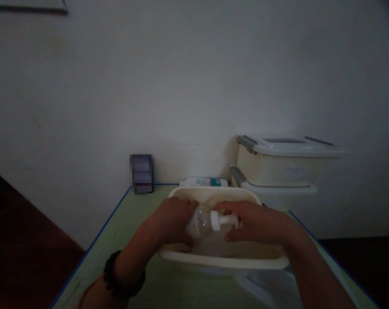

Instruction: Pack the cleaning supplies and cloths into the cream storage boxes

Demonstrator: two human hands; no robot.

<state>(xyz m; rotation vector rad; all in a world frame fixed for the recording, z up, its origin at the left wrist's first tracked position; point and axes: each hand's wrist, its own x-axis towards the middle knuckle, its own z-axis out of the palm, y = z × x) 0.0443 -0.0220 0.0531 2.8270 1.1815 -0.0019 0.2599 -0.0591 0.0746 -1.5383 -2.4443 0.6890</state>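
A clear pump bottle point(204, 221) with a white collar and pump head lies sideways over the cream plastic bin point(220, 262), its pump pointing right. My left hand point(171, 219) is wrapped round the bottle's body from the left and hides its base end. Around the pump end, my right hand point(250, 219) is curved with thumb and fingers apart. Its index finger is close to the collar; whether it touches is hard to tell. The thumb is below the pump, clear of it.
The bin stands on a green table point(117, 236) with blue edges. Behind it lies a white bottle point(203, 182) with a green label. Lidded storage boxes point(278, 169) are stacked at the back right. A phone point(142, 174) leans on the wall; a lid-like object point(268, 283) is in front.
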